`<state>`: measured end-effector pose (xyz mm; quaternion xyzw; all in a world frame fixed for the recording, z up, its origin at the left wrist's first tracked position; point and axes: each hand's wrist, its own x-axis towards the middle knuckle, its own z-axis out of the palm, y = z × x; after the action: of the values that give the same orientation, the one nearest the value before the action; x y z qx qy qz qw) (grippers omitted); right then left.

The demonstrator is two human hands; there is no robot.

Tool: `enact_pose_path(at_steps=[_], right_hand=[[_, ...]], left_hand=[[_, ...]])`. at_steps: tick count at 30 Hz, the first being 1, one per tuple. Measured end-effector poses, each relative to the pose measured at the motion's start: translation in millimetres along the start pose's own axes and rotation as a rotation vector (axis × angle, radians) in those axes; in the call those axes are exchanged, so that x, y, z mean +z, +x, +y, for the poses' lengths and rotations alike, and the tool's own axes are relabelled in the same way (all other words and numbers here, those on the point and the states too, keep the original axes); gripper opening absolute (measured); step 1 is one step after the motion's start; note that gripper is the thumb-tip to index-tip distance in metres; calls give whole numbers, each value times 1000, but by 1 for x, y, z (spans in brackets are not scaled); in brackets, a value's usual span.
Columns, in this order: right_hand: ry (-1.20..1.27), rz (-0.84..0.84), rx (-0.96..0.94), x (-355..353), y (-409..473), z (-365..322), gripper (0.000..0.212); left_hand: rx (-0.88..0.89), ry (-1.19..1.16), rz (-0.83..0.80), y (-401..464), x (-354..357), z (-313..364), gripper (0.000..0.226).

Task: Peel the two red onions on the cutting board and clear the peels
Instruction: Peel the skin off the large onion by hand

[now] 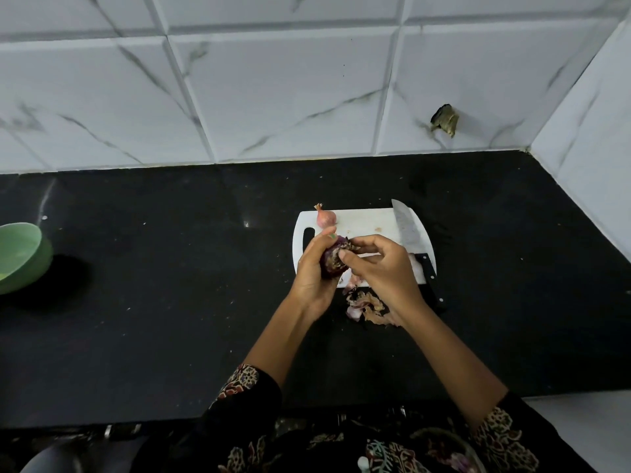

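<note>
- Left hand [312, 268] closed around a dark red onion [333, 262], held above the near-left part of a white cutting board [362, 223]; thumb tip up beside the onion's top.
- Right hand [379, 268] just right of the onion, fingers curled, thumb and fingertips pinching at dry papery skin on the onion's upper end.
- Onion half stripped: purple flesh showing on the left-hand side, brown flaky skin clinging on the side facing the right hand.
- Second onion [326, 217], small, pink, unpeeled, dry tip pointing up, resting on the board's far-left corner, just beyond the left hand's thumb, apart from it.
- Kitchen knife [408, 230] lying on the board beyond and to the right of the right hand; blade pointing away, black riveted handle running off the near edge, partly hidden by the right wrist.
- Pile of peels [367, 307], tan and pale pink, on the black counter [170, 302] just below the right wrist, against the board's near edge; a few pink scraps on the board between the two hands.
- Green bowl [20, 257] on the counter, well apart to the left of the left hand, cut off by the frame edge.
- Patterned dark sleeves [246, 384] on both forearms, pushed back from the wrists.
- Marbled white tiled wall [273, 97] behind the counter.
</note>
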<state>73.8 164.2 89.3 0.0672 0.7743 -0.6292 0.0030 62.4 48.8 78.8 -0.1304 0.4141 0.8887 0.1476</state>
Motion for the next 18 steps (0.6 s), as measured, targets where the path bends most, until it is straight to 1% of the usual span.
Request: enact_pose_path(at_steps=[3,7,10,12,15,18], right_hand=[[-8,1,-31,-2,0,-2,21],[-56,-6,-75,-3,-2,-5,22],[-86,-18,-101,-4,-1,-3,23],[-113,-19,-123,-4,-2,-1,21],[-134,53,-158,-7,0,3,18],[-114,77,-127,-8,1,5,20]], left_hand=[[-55,64,21,-5,3,2,17],[-134,127,42,-5,0,1,17],[-167,117,64,-3,-1,0,21],[-172,98,64,-3,-2,1,16],[-189,27,59,-6,2,3,15],[-179,7,64,-6,4,1,16]])
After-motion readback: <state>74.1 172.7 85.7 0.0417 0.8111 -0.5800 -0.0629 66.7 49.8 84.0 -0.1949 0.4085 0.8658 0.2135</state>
